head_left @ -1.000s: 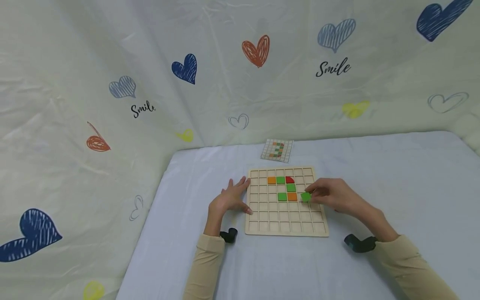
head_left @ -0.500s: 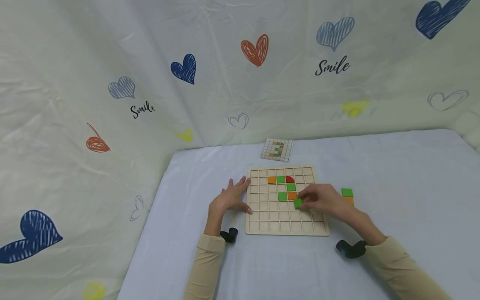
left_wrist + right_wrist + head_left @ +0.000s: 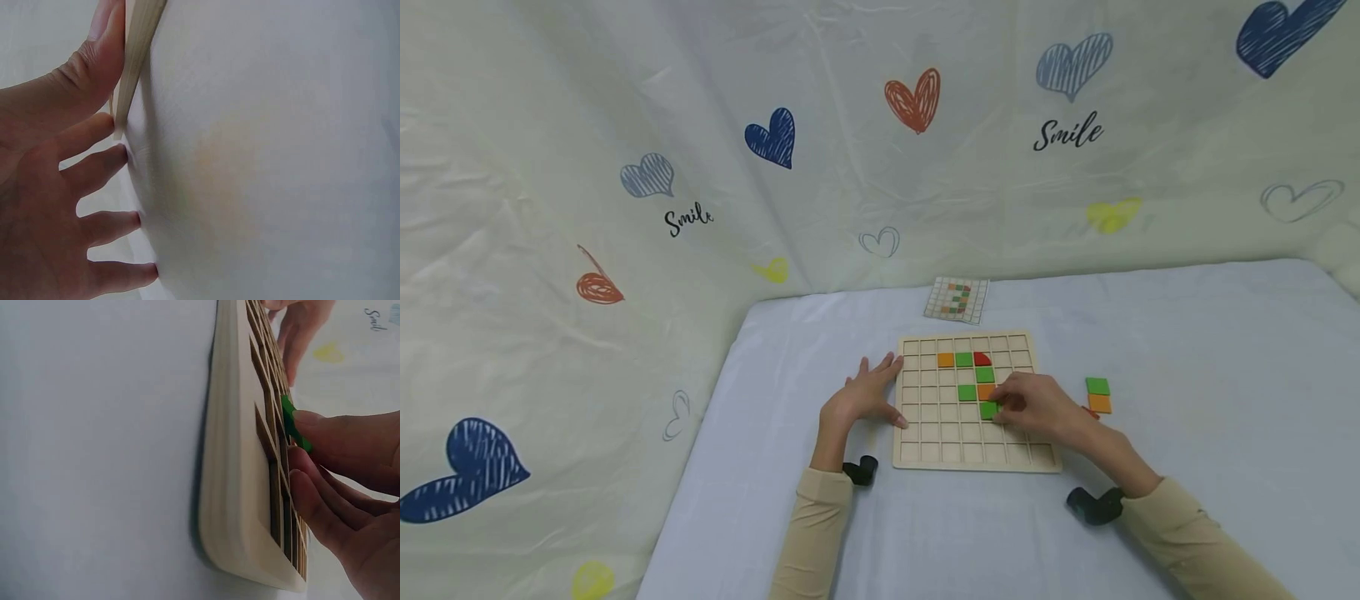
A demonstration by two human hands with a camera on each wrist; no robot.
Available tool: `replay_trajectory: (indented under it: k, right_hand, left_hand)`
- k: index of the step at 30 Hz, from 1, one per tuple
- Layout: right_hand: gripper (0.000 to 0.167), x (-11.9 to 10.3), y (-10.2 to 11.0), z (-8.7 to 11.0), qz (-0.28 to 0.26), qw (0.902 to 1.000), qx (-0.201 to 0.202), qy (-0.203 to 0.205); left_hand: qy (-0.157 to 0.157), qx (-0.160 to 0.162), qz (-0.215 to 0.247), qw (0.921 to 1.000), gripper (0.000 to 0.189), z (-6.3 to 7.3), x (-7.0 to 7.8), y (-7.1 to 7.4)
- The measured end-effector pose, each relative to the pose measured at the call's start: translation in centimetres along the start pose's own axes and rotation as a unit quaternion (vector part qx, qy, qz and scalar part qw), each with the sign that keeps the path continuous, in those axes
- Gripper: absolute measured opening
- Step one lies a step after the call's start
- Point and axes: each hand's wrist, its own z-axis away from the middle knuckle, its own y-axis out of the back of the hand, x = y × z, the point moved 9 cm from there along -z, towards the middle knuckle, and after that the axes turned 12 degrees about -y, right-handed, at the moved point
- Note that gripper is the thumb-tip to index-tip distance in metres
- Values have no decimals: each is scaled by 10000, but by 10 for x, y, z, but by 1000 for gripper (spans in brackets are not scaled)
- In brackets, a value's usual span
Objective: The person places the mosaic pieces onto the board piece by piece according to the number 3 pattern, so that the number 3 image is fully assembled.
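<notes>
over on the table (image 3: 775, 400) lies the grid board (image 3: 970, 457), with the card (image 3: 957, 302) behind it near the table's far edge. the person's left hand (image 3: 863, 397) is at the board's left edge; the right hand (image 3: 1039, 407) is over the right side with a tile (image 3: 988, 411), and set tiles (image 3: 964, 359) sit behind that. loose tiles (image 3: 1097, 386) lie right of the board; a curtain (image 3: 835, 50) hangs behind the table.

The pale wooden board (image 3: 930, 430) is gridded, its tiles (image 3: 967, 392) green, orange and red, the tablecloth (image 3: 737, 508) white, the backdrop (image 3: 827, 192) heart-patterned.
</notes>
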Motion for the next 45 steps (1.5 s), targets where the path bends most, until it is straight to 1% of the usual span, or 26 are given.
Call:
replay_trajectory:
  k: [5, 11, 15, 18, 22, 24, 29, 31, 35, 38, 41, 45]
  right_hand:
    - [23, -3, -2, 1, 99, 9999, 18, 104]
    - [22, 0, -6, 3, 199, 9997, -75, 70]
    - [21, 3, -3, 3, 173, 9998, -14, 64]
    - [20, 5, 3, 4, 140, 9998, 110, 81]
    - [20, 6, 16, 7, 120, 9992, 313, 211]
    - [19, 9, 21, 9, 149, 9990, 386, 194]
    - [20, 21, 33, 17, 225, 9984, 506, 94]
    - [21, 25, 38, 20, 275, 9979, 582, 113]
    - [24, 35, 48, 26, 471, 9961, 747, 40]
    - [24, 43, 53, 29, 578, 9955, 748, -98]
    - [24, 52, 57, 33, 558, 9959, 672, -243]
    - [22, 61, 63, 39, 672, 9944, 761, -283]
  left_hand:
    - [8, 20, 39, 10000, 112, 0, -1, -1]
    - [-17, -25, 69, 10000, 112, 1, -1, -5]
    - [-41, -24, -11, 10000, 111, 1, 0, -4]
    - [-43, -29, -31, 10000, 111, 0, 1, -3]
    - [-49, -10, -19, 10000, 111, -2, 2, -1]
    - [-45, 6, -5, 10000, 111, -2, 2, -1]
    - [-18, 0, 53, 10000, 111, 0, 0, -1]
    - [-21, 2, 63, 10000, 111, 1, 0, -1]
    - [-52, 26, 143, 9999, 111, 2, 2, 0]
    - [-81, 37, 178, 9998, 110, 2, 3, 0]
    - [-90, 37, 178, 9998, 111, 2, 3, 0]
    - [-72, 21, 152, 9999, 111, 2, 3, 0]
